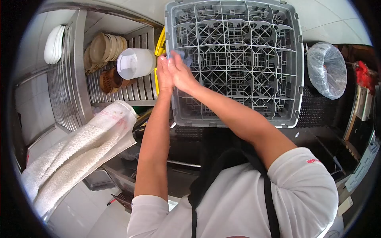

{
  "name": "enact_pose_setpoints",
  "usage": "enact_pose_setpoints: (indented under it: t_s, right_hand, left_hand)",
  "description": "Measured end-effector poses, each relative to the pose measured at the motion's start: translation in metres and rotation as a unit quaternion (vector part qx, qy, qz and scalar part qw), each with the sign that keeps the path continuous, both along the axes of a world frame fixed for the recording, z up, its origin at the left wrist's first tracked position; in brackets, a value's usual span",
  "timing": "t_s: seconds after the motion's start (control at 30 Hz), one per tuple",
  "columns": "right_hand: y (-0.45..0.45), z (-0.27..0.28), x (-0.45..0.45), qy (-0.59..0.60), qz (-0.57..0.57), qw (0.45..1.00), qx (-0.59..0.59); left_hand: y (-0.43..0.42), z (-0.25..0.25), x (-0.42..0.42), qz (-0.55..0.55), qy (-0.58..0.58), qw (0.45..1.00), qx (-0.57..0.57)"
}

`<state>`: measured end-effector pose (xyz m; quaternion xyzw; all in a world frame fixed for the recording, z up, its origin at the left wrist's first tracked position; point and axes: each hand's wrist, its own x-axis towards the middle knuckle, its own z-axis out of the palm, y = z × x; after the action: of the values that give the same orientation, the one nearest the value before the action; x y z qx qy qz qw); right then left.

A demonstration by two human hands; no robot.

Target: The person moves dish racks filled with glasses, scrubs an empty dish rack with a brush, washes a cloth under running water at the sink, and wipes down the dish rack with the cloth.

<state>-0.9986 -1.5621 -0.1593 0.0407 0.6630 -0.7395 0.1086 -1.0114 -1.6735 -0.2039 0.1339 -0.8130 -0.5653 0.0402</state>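
My left hand (164,75) and my right hand (181,74) are pressed close together over the left edge of a grey plastic dish rack (299,63). A clear, bluish thing (185,58) shows at my right fingertips, blurred, so its kind cannot be told. The fingers of both hands look closed around it, though they partly hide one another. Divided into square compartments, the rack lies in front of me. Just left of my left hand is a translucent white plastic tub (137,64), apart from the fingers.
A slatted metal shelf (141,93) at left bears stacked beige bowls (105,49), brown woven-looking containers (109,81) and white dishes (54,44). A white towel (83,146) hangs nearer me. At right stand a bag-lined bin (326,71) and a red cloth-like bundle (364,77).
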Motion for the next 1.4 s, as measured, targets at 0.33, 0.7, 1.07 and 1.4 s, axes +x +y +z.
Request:
enact_pose_setpoints:
  t_s: [0.33,0.7,1.07,1.4]
  right_hand:
    - [0.018,0.025,0.01,-0.121,0.063,0.988,-0.072]
    - [0.005,0.021,0.015,-0.117,0.059,0.991,0.004]
    - [0.067,0.027,0.001,-0.223,0.091,0.851,-0.467]
    - [0.279,0.06,0.016,0.159,-0.242,0.91,0.295]
  left_hand:
    - [0.0,0.007,-0.002,-0.032,-0.01,0.997,-0.07]
    - [-0.007,0.002,-0.004,-0.044,-0.039,0.998,-0.032]
    - [0.041,0.082,0.058,-0.212,0.174,0.894,-0.354]
    - [0.012,0.081,-0.041,-0.194,0.165,0.849,-0.464]
